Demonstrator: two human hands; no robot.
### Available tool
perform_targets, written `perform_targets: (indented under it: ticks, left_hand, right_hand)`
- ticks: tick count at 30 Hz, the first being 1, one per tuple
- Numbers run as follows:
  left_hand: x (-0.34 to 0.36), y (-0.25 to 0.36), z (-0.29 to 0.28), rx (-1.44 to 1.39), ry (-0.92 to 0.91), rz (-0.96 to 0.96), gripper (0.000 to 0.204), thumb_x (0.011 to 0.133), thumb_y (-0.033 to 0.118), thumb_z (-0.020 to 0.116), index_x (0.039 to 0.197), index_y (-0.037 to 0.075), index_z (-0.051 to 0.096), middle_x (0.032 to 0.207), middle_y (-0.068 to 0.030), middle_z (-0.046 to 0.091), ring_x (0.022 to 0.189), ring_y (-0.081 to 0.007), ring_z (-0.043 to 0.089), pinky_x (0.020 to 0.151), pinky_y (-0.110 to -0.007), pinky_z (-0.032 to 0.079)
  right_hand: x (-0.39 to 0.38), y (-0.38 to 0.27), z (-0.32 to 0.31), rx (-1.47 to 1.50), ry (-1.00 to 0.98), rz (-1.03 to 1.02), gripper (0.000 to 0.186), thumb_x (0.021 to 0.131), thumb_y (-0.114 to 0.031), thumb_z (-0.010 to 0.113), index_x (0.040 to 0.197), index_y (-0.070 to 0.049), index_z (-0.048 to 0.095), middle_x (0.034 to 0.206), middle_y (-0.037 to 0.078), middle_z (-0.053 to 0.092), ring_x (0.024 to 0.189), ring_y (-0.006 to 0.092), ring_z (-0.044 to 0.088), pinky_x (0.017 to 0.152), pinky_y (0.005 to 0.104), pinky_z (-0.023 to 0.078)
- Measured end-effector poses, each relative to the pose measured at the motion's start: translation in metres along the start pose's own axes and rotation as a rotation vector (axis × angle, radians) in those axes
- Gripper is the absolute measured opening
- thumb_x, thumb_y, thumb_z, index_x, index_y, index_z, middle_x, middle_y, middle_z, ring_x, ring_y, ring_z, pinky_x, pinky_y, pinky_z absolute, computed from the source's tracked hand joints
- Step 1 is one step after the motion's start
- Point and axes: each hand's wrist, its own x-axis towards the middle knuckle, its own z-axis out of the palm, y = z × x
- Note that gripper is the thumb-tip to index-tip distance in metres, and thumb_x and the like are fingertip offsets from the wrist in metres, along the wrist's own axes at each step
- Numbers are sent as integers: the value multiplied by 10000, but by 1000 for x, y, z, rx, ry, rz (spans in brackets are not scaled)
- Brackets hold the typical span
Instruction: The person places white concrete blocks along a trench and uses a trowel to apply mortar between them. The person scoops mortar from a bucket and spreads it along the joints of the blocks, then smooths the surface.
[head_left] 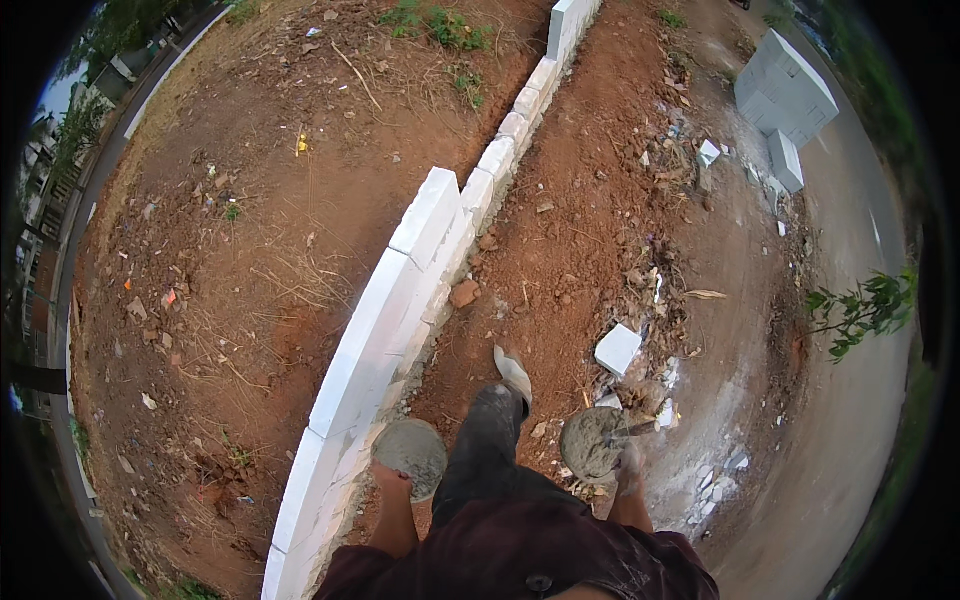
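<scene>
On my left, a round bucket of wet grey mortar (412, 455) hangs beside the white block wall (355, 350). My left hand (392, 482) grips its near rim, fingers mostly hidden. A second bucket of mortar (588, 446) is at my right side, with my right hand (630, 468) closed at its right edge. That hand is dusted with grey. A tool (632, 430), perhaps a trowel, rests in the mortar there and sticks out to the right. Between the buckets, my leg (485, 440) in dark trousers steps forward on the soil.
The wall continues ahead as a single low course of blocks (513, 126). Loose white blocks (618, 349) and rubble lie right of my path. Farther right stands a stack of white blocks (785, 88) beside the road (850, 240). A leafy branch (865, 310) reaches in from the right.
</scene>
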Motion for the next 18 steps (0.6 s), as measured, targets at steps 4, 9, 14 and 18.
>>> perform_targets:
  ticks: [4,9,14,18]
  left_hand:
    - [22,9,34,-41,-99,-7,479,1002,585,444,1192,159,554,716,-8,359,576,-150,282,531,-325,285]
    - [-17,-19,124,-61,85,-77,515,1009,555,481,1155,64,525,710,-17,329,597,-178,295,597,-341,316]
    - [-54,-35,217,-80,43,-86,504,999,558,514,924,63,451,687,-20,320,594,-181,302,624,-328,349]
    - [-62,-49,299,-120,-48,-102,499,988,558,545,792,141,354,635,-1,324,559,-169,322,559,-319,367]
  right_hand:
    - [50,-35,31,-56,203,111,125,860,-183,651,846,-78,584,587,51,458,448,199,435,421,364,344]
    - [116,-118,30,-282,188,114,123,868,-196,646,863,-87,591,612,27,434,488,182,444,454,325,366]
    - [145,-209,98,-273,59,64,126,861,-176,650,824,-76,582,628,26,467,510,166,472,468,315,391]
    - [172,-276,175,-372,57,-48,140,832,-157,683,793,-70,580,628,26,494,510,155,484,474,313,395]
